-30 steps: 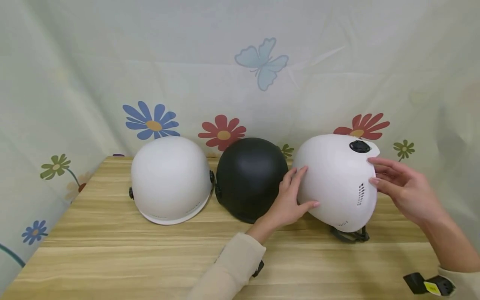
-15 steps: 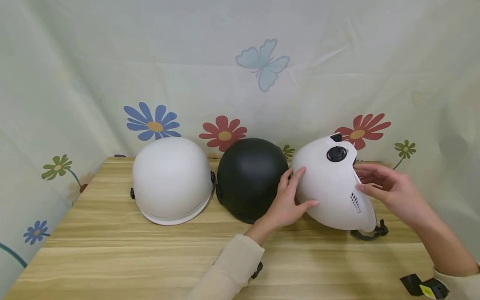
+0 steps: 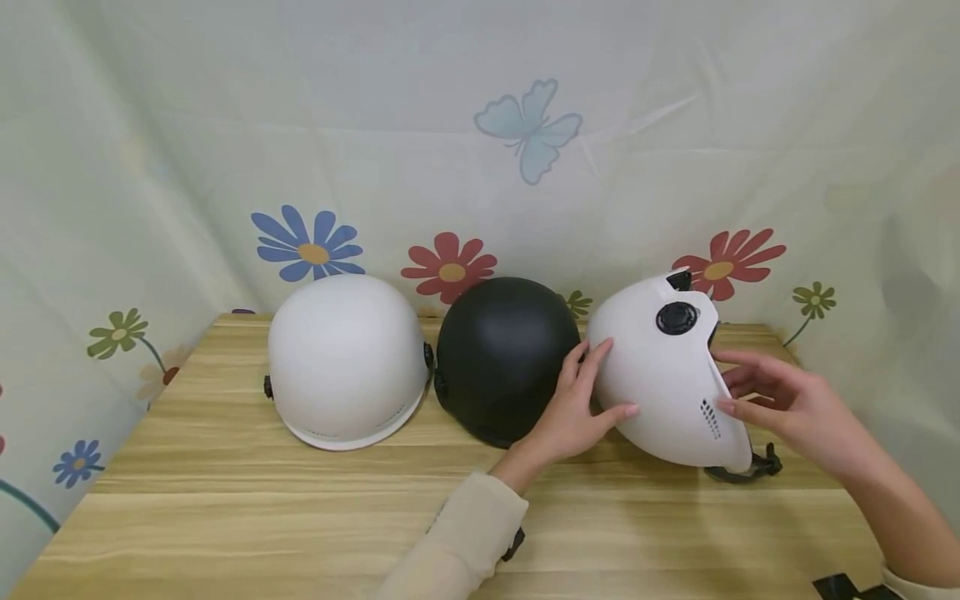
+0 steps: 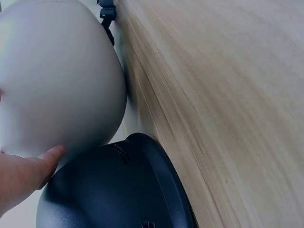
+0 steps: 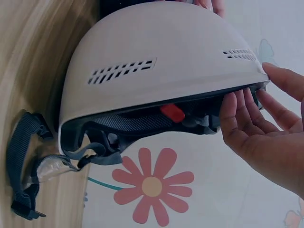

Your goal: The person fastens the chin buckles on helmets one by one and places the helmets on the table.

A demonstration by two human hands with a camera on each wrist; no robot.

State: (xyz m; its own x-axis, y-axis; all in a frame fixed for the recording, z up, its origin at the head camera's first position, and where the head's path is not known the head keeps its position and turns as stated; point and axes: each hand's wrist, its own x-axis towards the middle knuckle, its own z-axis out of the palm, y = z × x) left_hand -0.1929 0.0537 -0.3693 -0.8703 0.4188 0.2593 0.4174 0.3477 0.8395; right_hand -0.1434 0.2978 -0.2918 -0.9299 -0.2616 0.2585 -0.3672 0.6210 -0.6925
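Observation:
A white helmet (image 3: 652, 383) lies tipped at the right of the row, its open side turned to the right and its black chin strap (image 3: 750, 468) trailing on the table. My right hand (image 3: 798, 408) pinches its rim, with the thumb outside and fingers inside, as the right wrist view shows. Against the helmet's left side rests my left hand (image 3: 573, 412), fingers spread. A black helmet (image 3: 502, 358) sits right beside that hand; in the left wrist view the black helmet (image 4: 109, 190) is close to the white shell (image 4: 61, 80). Inside the white helmet, a red piece (image 5: 172, 113) shows.
Another white helmet (image 3: 345, 358) stands upright at the left, close to the black one. All are on a wood-grain table (image 3: 262, 517). Behind hangs a pale curtain (image 3: 375, 150) printed with flowers and a butterfly.
The right-hand white helmet has turned so its open side faces further right, and its strap has swung right. My right hand moved with its rim; my left hand stayed nearly still.

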